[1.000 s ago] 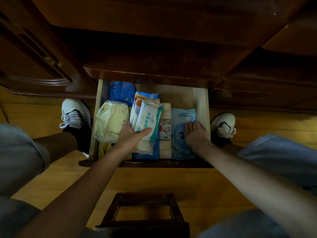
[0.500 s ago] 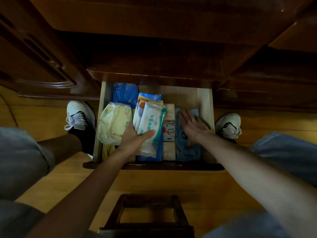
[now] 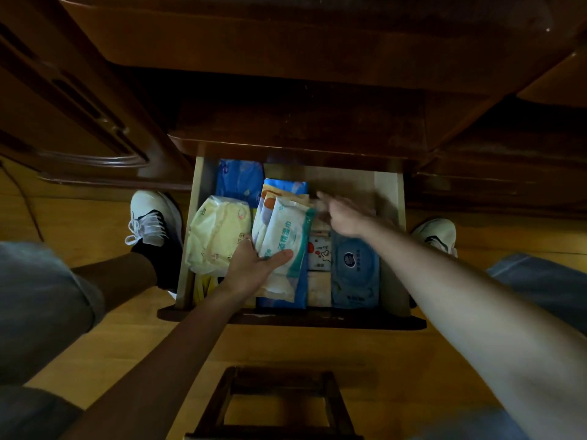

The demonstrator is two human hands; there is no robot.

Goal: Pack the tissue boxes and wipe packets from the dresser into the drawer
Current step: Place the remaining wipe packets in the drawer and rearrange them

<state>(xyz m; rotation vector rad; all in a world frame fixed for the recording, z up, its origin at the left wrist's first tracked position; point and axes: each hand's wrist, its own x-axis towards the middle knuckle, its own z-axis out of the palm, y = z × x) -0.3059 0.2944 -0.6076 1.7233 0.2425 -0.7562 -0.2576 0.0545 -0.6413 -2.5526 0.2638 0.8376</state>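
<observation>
Seen from above, an open wooden drawer (image 3: 389,198) holds packed tissue and wipe packs. At left lies a yellow pack (image 3: 219,238). The left hand (image 3: 254,268) grips a white wipe packet (image 3: 284,246), apparently propping the middle stack upright. The right hand (image 3: 344,214), blurred, open and empty, hovers above a blue wipe packet (image 3: 354,268).

A home interior, likely a bedroom, is showing: a dark carved wooden dresser (image 3: 286,74) is standing on a wood floor (image 3: 317,347), its open drawer (image 3: 389,198) is holding household tissue and wipe packets (image 3: 282,239), and a stool (image 3: 276,404) is standing nearby.
</observation>
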